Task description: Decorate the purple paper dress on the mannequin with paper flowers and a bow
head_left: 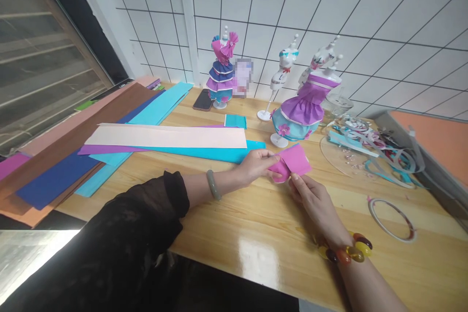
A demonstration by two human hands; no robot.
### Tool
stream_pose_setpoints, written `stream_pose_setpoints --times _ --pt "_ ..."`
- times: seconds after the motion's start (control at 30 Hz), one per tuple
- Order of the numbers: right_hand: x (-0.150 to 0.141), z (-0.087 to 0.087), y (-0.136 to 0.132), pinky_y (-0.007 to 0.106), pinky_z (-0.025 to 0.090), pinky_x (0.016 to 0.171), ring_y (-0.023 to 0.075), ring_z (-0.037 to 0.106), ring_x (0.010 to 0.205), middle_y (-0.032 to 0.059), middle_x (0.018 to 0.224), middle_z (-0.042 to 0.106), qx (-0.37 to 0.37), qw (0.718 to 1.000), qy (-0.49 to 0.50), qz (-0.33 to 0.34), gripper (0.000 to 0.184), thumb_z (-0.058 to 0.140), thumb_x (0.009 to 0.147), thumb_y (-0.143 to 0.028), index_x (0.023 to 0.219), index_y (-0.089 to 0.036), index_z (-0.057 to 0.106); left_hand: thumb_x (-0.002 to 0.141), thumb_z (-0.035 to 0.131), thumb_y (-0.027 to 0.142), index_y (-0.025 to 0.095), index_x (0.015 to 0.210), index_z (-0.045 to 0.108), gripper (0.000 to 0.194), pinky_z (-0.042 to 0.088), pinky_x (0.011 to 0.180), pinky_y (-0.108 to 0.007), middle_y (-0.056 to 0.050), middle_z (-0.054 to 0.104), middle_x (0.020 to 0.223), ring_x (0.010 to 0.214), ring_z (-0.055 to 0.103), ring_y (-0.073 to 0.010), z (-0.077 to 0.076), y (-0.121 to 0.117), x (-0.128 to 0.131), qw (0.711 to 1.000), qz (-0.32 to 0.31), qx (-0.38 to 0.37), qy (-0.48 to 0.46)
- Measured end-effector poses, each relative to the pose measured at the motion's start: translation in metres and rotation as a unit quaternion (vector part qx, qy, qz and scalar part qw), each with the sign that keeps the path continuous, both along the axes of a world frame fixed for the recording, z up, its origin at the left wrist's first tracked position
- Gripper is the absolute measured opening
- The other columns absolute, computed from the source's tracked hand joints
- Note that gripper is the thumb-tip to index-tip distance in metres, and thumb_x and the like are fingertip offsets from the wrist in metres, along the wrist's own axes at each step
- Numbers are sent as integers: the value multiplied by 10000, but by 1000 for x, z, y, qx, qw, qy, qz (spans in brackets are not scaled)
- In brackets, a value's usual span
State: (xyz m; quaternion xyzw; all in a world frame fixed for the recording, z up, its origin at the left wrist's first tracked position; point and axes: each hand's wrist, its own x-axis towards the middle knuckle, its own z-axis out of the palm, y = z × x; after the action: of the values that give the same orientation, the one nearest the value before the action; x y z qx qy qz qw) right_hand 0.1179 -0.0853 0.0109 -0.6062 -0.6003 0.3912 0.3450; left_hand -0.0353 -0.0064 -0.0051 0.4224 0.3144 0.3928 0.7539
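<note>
A small folded piece of pink crepe paper (298, 160) is held between my two hands, just above the wooden table (219, 224). My left hand (258, 165) pinches its left side between thumb and fingers. At its lower edge, my right hand (309, 192) grips it with thumb and fingertips. Just behind the paper stands a mini dress form in a purple and turquoise dress (307, 102). Left of my hands lie long paper strips, a pale pink one (171, 136) on top of a turquoise one (219, 152).
A second dressed form (220, 78) and a bare white form (283, 70) stand near the tiled wall. A phone (204, 100) lies at the back. On the right are tangled ribbons (365, 141), a roll of tape (393, 219) and a grey tray (420, 161). Blue paper (54, 180) covers the left.
</note>
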Motion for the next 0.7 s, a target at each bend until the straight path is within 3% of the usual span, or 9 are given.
stream_pose_setpoints --times 0.4,0.7 --pt "-1 -1 2 256 254 483 110 294 519 -38 559 324 -2 1000 0 -9 419 394 850 -556 634 -197 419 611 712 453 87 754 575 416 526 694 -316 -34 596 727 630 598 -100 3 -10 0 998 -63 8 1" --pt "-4 5 1 258 259 483 113 309 498 -30 533 355 -23 999 25 -23 451 372 849 -568 594 -198 415 663 682 440 101 823 589 386 529 691 -301 -53 616 786 667 620 -117 -4 -9 0 995 -98 1 -13"
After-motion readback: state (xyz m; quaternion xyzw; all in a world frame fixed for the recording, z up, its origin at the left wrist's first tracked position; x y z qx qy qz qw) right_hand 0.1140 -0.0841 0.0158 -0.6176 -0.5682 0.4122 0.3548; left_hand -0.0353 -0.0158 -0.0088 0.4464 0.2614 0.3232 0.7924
